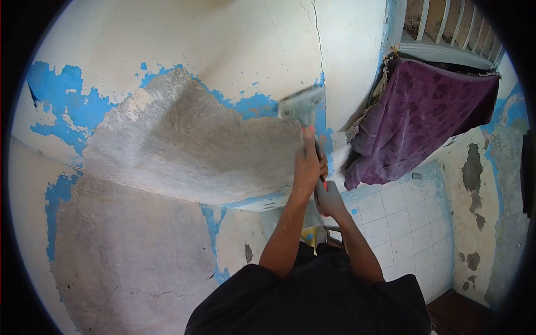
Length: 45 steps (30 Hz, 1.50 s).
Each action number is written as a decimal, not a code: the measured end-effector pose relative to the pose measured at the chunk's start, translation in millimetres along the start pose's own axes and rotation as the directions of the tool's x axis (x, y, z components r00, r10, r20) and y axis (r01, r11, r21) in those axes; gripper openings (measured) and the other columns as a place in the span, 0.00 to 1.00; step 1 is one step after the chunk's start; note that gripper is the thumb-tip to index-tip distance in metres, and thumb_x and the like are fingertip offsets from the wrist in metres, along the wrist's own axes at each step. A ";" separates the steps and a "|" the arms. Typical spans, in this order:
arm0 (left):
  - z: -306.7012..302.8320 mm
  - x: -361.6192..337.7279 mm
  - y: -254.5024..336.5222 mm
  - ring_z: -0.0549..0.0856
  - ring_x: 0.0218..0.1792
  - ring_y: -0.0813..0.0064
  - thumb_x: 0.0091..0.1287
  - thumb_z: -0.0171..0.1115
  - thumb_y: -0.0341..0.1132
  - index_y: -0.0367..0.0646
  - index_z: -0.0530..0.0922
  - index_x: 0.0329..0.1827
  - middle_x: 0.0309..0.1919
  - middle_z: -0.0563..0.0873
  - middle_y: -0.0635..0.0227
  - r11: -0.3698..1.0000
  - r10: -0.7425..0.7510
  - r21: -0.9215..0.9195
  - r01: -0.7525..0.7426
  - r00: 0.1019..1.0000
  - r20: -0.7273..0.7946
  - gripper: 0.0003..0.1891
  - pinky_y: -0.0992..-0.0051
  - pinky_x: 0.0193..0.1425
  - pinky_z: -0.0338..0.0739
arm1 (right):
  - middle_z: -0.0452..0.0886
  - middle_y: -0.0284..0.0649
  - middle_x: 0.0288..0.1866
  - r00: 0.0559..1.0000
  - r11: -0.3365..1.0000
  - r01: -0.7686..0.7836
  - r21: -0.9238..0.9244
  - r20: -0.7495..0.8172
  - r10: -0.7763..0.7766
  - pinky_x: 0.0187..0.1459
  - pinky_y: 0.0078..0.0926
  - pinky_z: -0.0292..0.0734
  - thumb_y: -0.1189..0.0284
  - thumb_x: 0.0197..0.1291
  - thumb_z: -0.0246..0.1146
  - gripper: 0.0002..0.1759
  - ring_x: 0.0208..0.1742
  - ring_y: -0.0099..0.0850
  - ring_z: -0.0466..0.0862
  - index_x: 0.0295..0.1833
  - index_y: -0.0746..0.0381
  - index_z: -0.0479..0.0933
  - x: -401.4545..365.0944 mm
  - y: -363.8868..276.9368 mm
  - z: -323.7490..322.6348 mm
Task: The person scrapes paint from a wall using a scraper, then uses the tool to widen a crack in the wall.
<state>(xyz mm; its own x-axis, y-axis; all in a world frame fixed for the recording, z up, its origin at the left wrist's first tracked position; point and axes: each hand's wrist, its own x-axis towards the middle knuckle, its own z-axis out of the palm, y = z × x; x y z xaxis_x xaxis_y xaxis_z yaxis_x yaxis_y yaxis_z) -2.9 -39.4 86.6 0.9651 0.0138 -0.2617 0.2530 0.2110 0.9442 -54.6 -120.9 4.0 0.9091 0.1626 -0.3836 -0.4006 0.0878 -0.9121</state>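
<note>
A wide-bladed scraper (301,105) touches the wall at the edge of a blue paint strip (257,105), above bare grey plaster (212,134). My left hand (308,167) is closed round the upper part of its handle, one finger stretched toward the blade. Lower down, my right hand (330,200) grips the dark and red handle near its end. Cream paint (234,44) surrounds the blade's upper side, and a thin crack runs down the wall toward it.
A purple cloth (419,111) hangs at the right below a barred opening (455,25). White tiles (399,218) lie behind my right arm. More patchy wall (472,195) stands at the far right, with a dark brown surface (460,312) at the bottom right.
</note>
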 end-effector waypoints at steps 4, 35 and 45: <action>-6.0 -0.9 -15.9 0.64 0.11 0.79 0.62 0.39 0.76 0.45 0.62 0.21 0.11 0.62 0.74 0.999 -0.041 -0.018 0.041 0.999 0.007 0.38 0.75 0.17 0.61 | 0.65 0.32 0.08 0.998 0.992 0.044 -0.117 -0.038 -0.049 0.12 0.26 0.58 0.48 0.67 0.52 0.33 0.07 0.26 0.66 0.15 0.60 0.66 0.6 27.9 -1.1; -84.6 -9.1 6.8 0.62 0.13 0.87 0.75 0.48 0.49 0.44 0.66 0.67 0.21 0.65 0.77 0.954 -0.295 0.149 0.258 0.889 0.350 0.24 0.84 0.15 0.58 | 0.66 0.34 0.22 0.917 0.550 -0.223 0.805 0.365 -0.162 0.30 0.30 0.71 0.38 0.68 0.37 0.30 0.20 0.27 0.69 0.39 0.57 0.62 -32.6 67.9 137.0; -102.9 4.9 43.5 0.58 0.12 0.90 0.76 0.41 0.52 0.43 0.58 0.72 0.20 0.62 0.81 0.830 -0.480 0.019 0.557 0.696 0.535 0.29 0.84 0.12 0.57 | 0.60 0.32 0.14 0.970 0.379 -0.236 0.895 0.240 0.040 0.17 0.30 0.66 0.38 0.69 0.37 0.31 0.10 0.27 0.60 0.34 0.56 0.63 -55.9 -9.5 181.1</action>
<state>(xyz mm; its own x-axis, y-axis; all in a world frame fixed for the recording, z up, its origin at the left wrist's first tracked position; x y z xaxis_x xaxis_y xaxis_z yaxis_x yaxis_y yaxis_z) 5.8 70.4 105.8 0.5866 -0.6143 -0.5278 0.7492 0.1641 0.6417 -122.5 47.1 60.4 0.8385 0.3967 -0.3735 -0.4693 0.8742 -0.1251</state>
